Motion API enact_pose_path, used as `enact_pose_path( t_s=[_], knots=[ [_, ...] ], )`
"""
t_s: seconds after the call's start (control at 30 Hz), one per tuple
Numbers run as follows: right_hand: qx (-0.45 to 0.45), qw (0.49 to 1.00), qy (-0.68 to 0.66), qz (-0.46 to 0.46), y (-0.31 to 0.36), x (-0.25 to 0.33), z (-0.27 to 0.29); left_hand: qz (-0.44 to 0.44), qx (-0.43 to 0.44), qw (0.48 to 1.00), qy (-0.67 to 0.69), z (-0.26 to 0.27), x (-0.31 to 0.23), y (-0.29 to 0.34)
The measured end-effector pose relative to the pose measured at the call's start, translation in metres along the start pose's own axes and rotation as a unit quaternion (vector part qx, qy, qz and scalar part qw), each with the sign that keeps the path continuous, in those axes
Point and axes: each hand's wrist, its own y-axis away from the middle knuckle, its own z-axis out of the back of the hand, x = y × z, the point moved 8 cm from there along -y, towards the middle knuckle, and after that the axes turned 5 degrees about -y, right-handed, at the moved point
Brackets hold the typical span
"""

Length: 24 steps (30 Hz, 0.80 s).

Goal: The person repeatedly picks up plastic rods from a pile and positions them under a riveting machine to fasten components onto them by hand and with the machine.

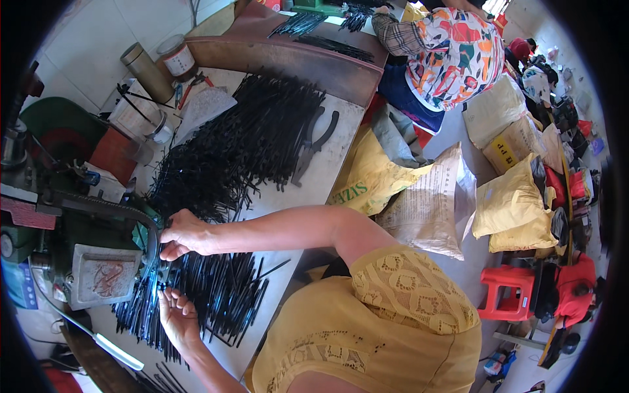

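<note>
My right hand [188, 234] is closed, fingertips pinched beside the curved dark bar [134, 209] of a green bench machine [59, 242]. Whatever it grips is hidden. Lower down, my left hand [178, 319] pinches a small dark piece with thumb and fingers, close to the machine's grey block [105, 275]. Blue-lit thin black rods [226, 295] lie in a pile under and beside both hands. Beyond my right forearm spreads a larger heap of thin black strips [242, 131] with bent ends. Dark-handled pliers [311, 147] rest at its right side.
A steel flask [145, 72], a lidded jar [177, 57] and red-handled pliers [195, 85] stand or lie at the back left. Sacks [429, 203] and a red stool [508, 293] are on the floor at right. Another person in a patterned shirt [458, 56] sits at the adjoining table.
</note>
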Motion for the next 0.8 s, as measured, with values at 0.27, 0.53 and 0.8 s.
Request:
enact_pose_path(
  t_s=[0.27,0.53,0.8],
  knots=[
    [0.005,1.0,-0.011,-0.006,0.001,-0.005,-0.004,-0.001,0.012,1.0,0.008,-0.009,0.003,0.0],
    [0.034,0.999,-0.026,0.005,0.0,0.005,0.008,-0.002,-0.099,0.995,-0.032,-0.012,0.008,0.003],
    [-0.011,0.999,0.046,-0.012,-0.009,0.0,0.01,-0.043,-0.095,0.994,-0.014,-0.013,-0.001,0.008]
  ],
)
